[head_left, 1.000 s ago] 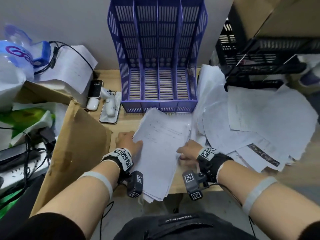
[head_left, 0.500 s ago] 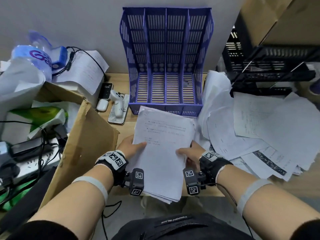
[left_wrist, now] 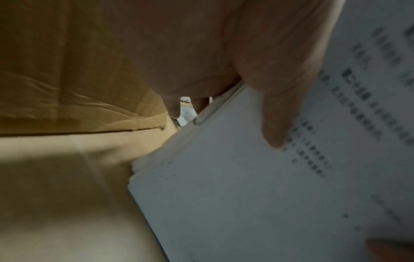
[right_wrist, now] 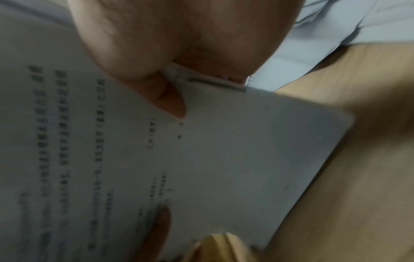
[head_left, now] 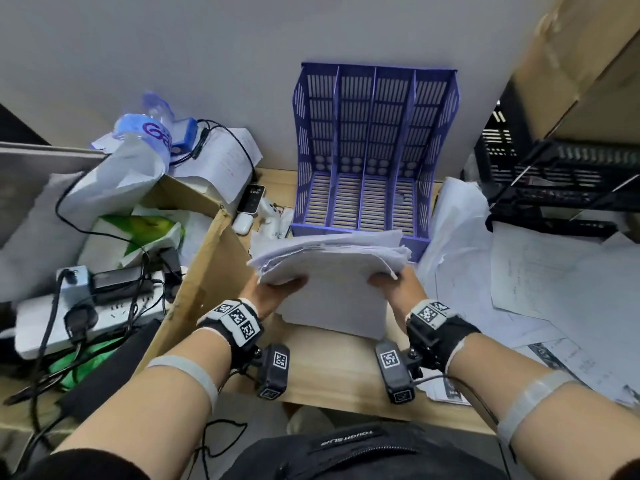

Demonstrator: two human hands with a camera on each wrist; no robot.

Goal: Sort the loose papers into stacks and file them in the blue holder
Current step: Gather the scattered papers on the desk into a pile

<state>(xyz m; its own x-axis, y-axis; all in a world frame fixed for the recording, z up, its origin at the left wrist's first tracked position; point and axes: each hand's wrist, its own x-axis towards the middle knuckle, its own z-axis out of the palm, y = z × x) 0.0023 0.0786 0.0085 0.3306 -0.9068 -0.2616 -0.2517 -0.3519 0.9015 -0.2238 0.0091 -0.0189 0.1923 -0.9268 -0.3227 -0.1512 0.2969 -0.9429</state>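
A thick stack of white papers [head_left: 332, 282] stands tilted on its lower edge on the wooden desk [head_left: 332, 372], just in front of the blue holder [head_left: 375, 150]. My left hand [head_left: 277, 292] grips the stack's left side and my right hand [head_left: 391, 282] grips its right side. In the left wrist view the thumb lies across the printed top sheet of the stack [left_wrist: 268, 177]. The right wrist view shows my thumb pressed on the same stack [right_wrist: 201, 159]. The holder's four slots are empty. Loose papers [head_left: 536, 278] lie spread to the right.
A cardboard box flap [head_left: 204, 282] stands close on the left. Behind it sit a power strip [head_left: 79, 313] with cables and plastic bags [head_left: 114, 181]. A phone [head_left: 252, 199] and earbud case [head_left: 241, 224] lie left of the holder. Black trays [head_left: 561, 181] stand at the right.
Both hands have lifted the stack from lying flat on the desk and tipped it upright onto its lower edge. The head view has pulled back and now looks more steeply down.
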